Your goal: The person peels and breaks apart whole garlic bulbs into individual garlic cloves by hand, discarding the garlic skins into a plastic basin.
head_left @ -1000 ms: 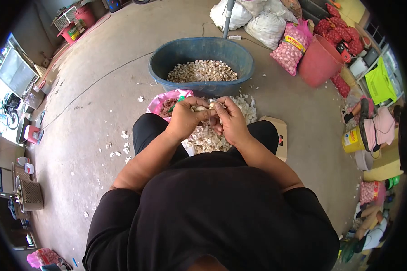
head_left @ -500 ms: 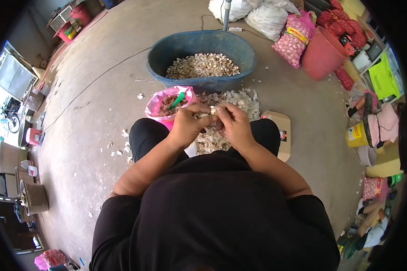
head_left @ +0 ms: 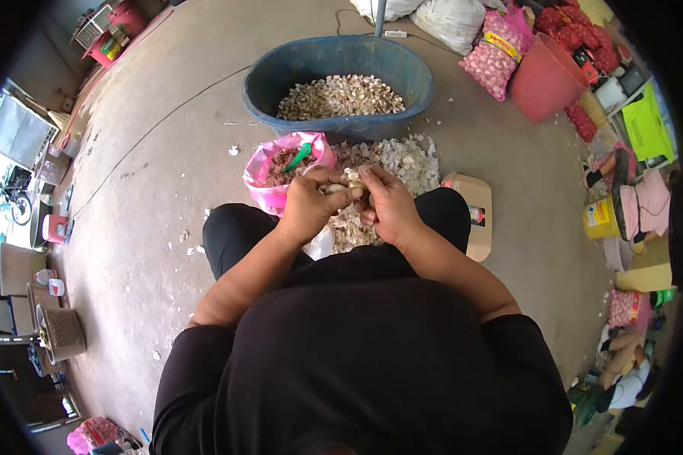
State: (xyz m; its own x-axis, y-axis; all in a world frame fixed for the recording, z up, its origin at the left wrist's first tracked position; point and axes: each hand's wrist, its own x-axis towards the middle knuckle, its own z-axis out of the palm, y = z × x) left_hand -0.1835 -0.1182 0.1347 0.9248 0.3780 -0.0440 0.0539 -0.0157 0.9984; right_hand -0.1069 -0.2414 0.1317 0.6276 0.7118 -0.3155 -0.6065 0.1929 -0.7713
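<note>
My left hand is closed around a few pale garlic cloves, which show between the fingertips. Pressed against the same cloves, the thumb and fingers of my right hand are pinched together. Both hands meet above a heap of papery garlic skins between my knees. Just beyond my left hand stands a pink plastic bag with reddish-brown skins inside. A green handle sticks up from it; the rest of that tool is hidden.
A blue oval tub with many garlic cloves stands ahead. Flattened cardboard lies by my right knee. Farther right are a red bucket, a mesh sack of garlic and other people's legs. A cable crosses the floor.
The view has tilted slightly, so the tub sits higher. My fingers have shifted on the garlic, and more of the pale cloves shows between them.
</note>
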